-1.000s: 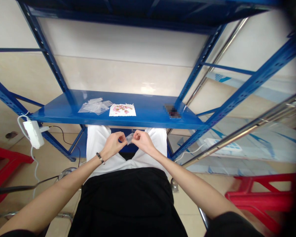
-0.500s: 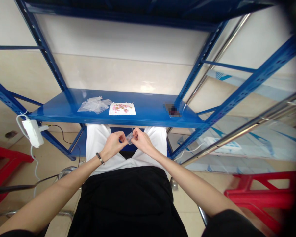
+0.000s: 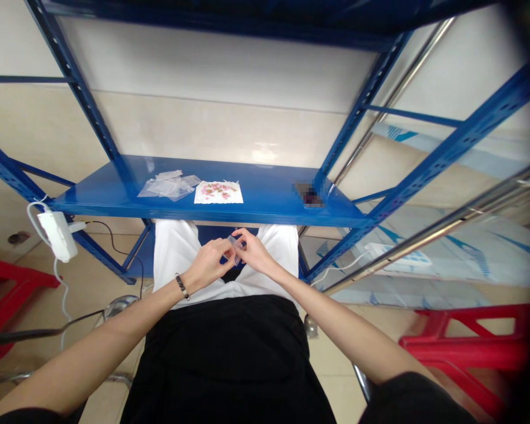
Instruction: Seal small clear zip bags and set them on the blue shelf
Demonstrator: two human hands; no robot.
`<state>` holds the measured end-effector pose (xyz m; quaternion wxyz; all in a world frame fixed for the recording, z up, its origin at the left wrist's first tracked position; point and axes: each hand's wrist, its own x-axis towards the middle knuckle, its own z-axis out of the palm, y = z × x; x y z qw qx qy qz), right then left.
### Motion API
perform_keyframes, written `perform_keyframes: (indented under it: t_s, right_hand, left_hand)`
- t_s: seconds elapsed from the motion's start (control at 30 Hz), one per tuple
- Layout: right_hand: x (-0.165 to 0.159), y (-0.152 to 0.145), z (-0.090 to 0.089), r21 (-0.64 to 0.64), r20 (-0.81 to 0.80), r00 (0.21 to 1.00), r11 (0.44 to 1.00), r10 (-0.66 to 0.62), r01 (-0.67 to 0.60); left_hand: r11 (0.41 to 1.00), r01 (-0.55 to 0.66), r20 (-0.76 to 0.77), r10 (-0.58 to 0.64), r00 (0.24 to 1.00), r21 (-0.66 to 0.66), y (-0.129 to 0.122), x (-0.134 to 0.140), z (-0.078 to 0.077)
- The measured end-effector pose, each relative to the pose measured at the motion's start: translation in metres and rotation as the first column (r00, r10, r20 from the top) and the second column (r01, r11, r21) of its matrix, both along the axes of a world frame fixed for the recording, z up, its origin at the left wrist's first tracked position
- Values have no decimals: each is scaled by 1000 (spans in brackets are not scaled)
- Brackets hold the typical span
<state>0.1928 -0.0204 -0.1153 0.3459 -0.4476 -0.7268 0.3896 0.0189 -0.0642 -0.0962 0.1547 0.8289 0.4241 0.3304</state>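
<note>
Over the lap, the left hand (image 3: 209, 265) and right hand (image 3: 255, 253) pinch one small clear bag (image 3: 235, 246) between fingertips, mid-job I'd judge, since beads (image 3: 218, 190) and empty bags (image 3: 168, 186) wait on the blue shelf (image 3: 269, 200).

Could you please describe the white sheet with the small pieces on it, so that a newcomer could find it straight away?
Start at the blue shelf that runs across in front of the person. Near its middle, just right of a pile of clear plastic bags, lies the white sheet. It alone is opaque white and strewn with small pink and yellowish pieces.
</note>
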Motion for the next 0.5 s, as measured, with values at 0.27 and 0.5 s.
perform_keyframes:
  t_s: [0.27,0.5]
  right_hand:
    - [3,2,16,-130,-226,970,985,84,-116]
    - [13,12,24,-180,-352,935,977,47,-117]
  left_hand:
    - [926,-72,451,247,858,-372,26,-21,4]
    - [625,375,654,300,694,-685,30,-23,1]
